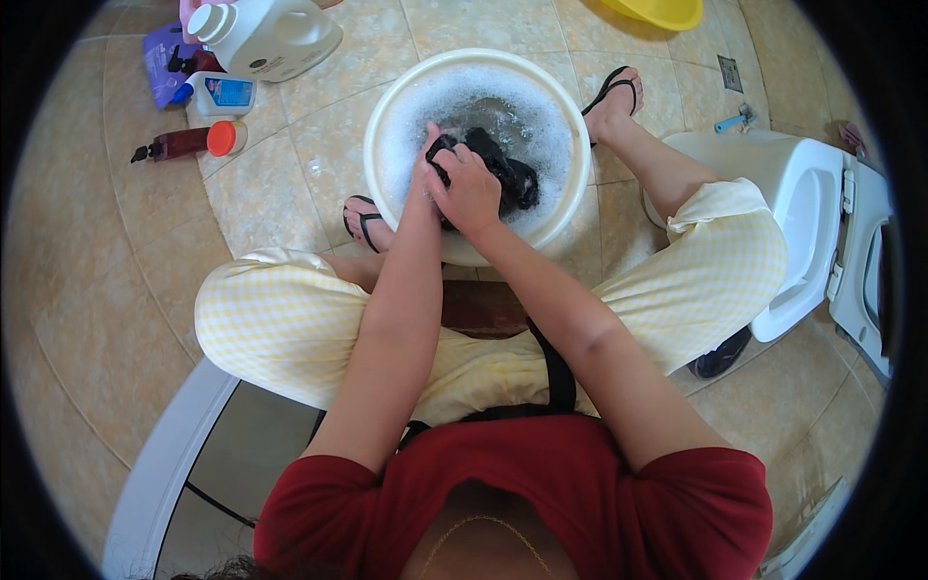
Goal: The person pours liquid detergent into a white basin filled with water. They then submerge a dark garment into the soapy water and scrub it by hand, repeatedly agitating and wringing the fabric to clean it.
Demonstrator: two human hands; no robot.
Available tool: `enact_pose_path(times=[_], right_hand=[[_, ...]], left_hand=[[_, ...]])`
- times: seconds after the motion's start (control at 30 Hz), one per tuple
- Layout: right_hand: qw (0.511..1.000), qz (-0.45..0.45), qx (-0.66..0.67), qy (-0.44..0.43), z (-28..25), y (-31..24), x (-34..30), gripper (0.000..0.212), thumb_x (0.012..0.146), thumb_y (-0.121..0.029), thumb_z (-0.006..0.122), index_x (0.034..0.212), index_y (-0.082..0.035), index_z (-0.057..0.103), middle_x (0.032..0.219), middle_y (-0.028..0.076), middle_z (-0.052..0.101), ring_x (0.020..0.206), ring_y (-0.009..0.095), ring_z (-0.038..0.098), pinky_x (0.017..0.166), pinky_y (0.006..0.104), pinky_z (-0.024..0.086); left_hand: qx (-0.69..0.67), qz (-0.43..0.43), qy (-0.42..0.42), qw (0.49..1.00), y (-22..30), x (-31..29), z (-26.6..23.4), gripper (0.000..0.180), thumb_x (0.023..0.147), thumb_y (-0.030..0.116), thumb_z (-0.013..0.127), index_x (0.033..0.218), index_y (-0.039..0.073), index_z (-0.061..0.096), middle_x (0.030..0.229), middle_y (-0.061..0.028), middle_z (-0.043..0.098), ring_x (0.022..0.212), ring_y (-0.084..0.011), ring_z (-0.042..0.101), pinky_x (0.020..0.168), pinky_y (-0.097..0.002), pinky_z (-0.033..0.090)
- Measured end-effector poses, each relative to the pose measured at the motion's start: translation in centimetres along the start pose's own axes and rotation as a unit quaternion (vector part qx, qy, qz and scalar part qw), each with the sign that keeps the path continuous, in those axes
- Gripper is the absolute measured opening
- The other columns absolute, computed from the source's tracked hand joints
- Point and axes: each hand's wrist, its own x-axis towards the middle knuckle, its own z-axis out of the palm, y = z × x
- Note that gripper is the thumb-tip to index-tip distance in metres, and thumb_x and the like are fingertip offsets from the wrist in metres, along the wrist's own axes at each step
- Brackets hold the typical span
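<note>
A round white basin (478,55) of foamy, greyish water stands on the tiled floor between my feet. White suds (541,106) ring the water inside it. Over the basin my two hands meet on a wet black cloth (522,184), perhaps a garment; its kind is not clear. My left hand (427,159) has a fold of it against the palm, thumb pointing up. Across it lies my right hand (471,196), fingers curled over the same fold. The rest of the cloth trails right into the suds, partly under water.
At the upper left are a large white jug (280,43), a small blue-labelled bottle (224,95), a dark red pump bottle (179,145), an orange-lidded jar (224,138) and a purple pouch (166,63). A white toilet (788,222) stands right; a yellow basin (662,12) sits far off.
</note>
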Motion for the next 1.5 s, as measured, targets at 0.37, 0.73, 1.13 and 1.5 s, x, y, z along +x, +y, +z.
enact_pose_path(times=[0.37, 0.73, 1.13, 1.5], right_hand=[[0.985, 0.161, 0.036, -0.047, -0.6, 5.8, 4.7, 0.036, 0.090, -0.039, 0.047, 0.090, -0.006, 0.062, 0.088, 0.021, 0.063, 0.084, 0.042, 0.058, 0.073, 0.0473, 0.047], [0.985, 0.100, 0.142, 0.008, -7.6, 8.2, 5.8, 0.030, 0.086, -0.031, 0.059, 0.083, -0.001, 0.061, 0.074, 0.017, 0.062, 0.070, 0.033, 0.059, 0.067, 0.0372, 0.046], [0.958, -0.081, 0.273, 0.019, -18.0, -4.1, 2.7, 0.018, 0.092, -0.016, 0.055, 0.083, -0.001, 0.056, 0.070, -0.001, 0.051, 0.068, 0.005, 0.044, 0.062, 0.0202, 0.038], [0.912, -0.027, 0.404, 0.071, -21.0, -7.2, 4.5, 0.022, 0.096, -0.021, 0.051, 0.084, -0.003, 0.056, 0.079, -0.002, 0.054, 0.074, 0.005, 0.045, 0.069, 0.0184, 0.037]], left_hand=[[0.421, 0.183, 0.281, 0.843, -2.3, -0.5, 4.4, 0.037, 0.094, 0.031, 0.045, 0.112, 0.000, 0.052, 0.102, -0.0124, 0.058, 0.095, -0.0209, 0.053, 0.085, -0.0310, 0.041], [0.576, 0.005, 0.137, 0.806, 2.0, -4.8, 9.1, 0.030, 0.088, 0.034, 0.057, 0.101, 0.006, 0.060, 0.084, -0.0039, 0.063, 0.075, -0.0119, 0.059, 0.068, -0.0249, 0.045], [0.614, 0.287, 0.127, 0.724, 3.2, -4.1, 6.4, 0.026, 0.090, 0.024, 0.055, 0.100, 0.002, 0.065, 0.084, -0.0083, 0.067, 0.081, -0.0174, 0.062, 0.074, -0.0287, 0.048], [0.587, 0.163, 0.138, 0.781, -0.5, -3.7, 7.3, 0.068, 0.090, 0.060, 0.034, 0.090, 0.001, 0.067, 0.093, -0.0196, 0.065, 0.094, -0.0327, 0.058, 0.088, -0.0376, 0.040]])
